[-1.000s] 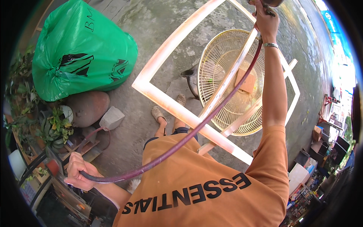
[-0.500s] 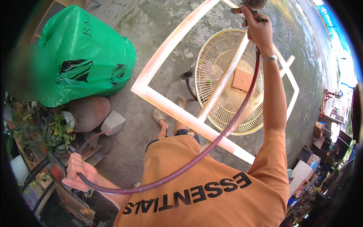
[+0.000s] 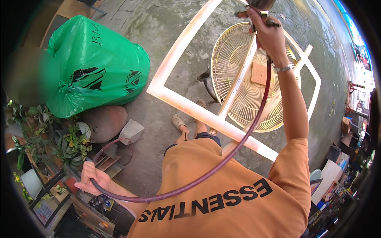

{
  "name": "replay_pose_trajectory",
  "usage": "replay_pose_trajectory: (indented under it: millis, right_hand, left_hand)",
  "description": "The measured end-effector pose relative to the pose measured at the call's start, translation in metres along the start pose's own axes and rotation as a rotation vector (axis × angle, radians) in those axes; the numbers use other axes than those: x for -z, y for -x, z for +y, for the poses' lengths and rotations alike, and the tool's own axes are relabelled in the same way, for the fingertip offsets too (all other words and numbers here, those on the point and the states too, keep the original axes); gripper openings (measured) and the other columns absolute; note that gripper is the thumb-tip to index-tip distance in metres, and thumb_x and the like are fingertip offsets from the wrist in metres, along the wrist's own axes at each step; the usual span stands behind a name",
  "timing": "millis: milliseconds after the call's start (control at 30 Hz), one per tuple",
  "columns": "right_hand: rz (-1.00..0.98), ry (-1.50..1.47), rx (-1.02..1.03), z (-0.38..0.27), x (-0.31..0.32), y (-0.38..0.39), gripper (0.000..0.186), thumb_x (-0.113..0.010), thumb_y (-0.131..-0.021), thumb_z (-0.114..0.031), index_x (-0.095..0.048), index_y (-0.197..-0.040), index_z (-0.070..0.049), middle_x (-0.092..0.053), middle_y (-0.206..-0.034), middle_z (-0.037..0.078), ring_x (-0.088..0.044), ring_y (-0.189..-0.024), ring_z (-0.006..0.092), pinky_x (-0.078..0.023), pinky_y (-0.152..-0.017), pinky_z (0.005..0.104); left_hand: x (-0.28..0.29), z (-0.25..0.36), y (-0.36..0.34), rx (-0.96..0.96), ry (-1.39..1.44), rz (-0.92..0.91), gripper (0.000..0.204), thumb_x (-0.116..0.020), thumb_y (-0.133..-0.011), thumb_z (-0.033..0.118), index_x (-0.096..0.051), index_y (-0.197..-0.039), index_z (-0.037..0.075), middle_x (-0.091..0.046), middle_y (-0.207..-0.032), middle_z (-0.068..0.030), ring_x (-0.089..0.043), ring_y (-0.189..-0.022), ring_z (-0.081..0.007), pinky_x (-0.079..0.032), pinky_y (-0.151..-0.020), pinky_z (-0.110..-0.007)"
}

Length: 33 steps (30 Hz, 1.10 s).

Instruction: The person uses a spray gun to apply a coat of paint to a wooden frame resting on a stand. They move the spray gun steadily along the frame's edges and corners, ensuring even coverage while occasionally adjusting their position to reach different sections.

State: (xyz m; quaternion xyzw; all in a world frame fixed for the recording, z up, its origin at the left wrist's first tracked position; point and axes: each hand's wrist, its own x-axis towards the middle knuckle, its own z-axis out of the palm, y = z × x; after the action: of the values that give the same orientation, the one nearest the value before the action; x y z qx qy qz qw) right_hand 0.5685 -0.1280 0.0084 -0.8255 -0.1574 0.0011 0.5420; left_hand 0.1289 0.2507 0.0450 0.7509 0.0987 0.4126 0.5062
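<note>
In my right hand is a spray gun, held out at arm's length above the far part of a pale wooden frame. Whitish paint with pinkish patches covers the frame. It rests over a round wire fan grille, which has a small wooden block at its centre. A dark red hose runs from under the gun, across my front, to my left hand. My left fingers are closed around the hose, low at the left. The top of the gun is cut off by the picture's edge.
A big stuffed green plastic bag stands at the left. Below it are a rounded clay pot, a concrete block and potted plants. Boxes and clutter line the right side. Grey concrete floor surrounds the frame.
The view has turned slightly, so the bag and frame sit further right. My right hand with the spray gun has shifted a little left relative to the frame. Both grips are unchanged.
</note>
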Motion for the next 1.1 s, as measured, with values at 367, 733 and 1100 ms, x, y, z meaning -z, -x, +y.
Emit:
replay_pose_trajectory:
  millis: [367,733,1100]
  right_hand:
    - [-0.272,-0.053,-0.147,-0.087,-0.028,0.156,0.026,-0.067,-0.096,-0.027,-0.076,-0.104,-0.004,-0.05,-0.054,0.001,-0.042,-0.049,0.0062,-0.034,-0.046,0.0251]
    - [0.167,0.03,-0.16,-0.123,-0.059,0.274,0.024,-0.076,-0.088,-0.02,-0.071,-0.094,0.002,-0.059,-0.062,0.006,-0.051,-0.05,0.0127,-0.039,-0.049,0.026]
    - [0.231,0.294,0.03,-0.087,-0.149,0.34,0.031,-0.074,-0.09,-0.025,-0.07,-0.112,-0.003,-0.071,-0.098,0.001,-0.066,-0.088,0.0148,-0.051,-0.079,0.0279]
  left_hand:
    - [0.003,-0.057,-0.002,0.137,0.17,-0.127,0.065,-0.019,-0.107,0.051,-0.025,-0.055,0.011,-0.024,-0.053,-0.0009,-0.023,-0.056,-0.016,-0.021,-0.058,-0.031]
    - [-0.008,-0.239,0.063,0.665,0.435,-0.163,0.068,-0.025,-0.105,0.057,-0.052,-0.066,0.007,-0.066,-0.108,-0.0178,-0.051,-0.122,-0.0332,-0.029,-0.109,-0.047]
    - [-0.048,-0.304,0.149,1.024,-0.521,-0.849,0.066,-0.058,-0.098,0.044,-0.041,-0.145,0.003,-0.041,-0.152,-0.0176,-0.036,-0.142,-0.0255,-0.031,-0.115,-0.038]
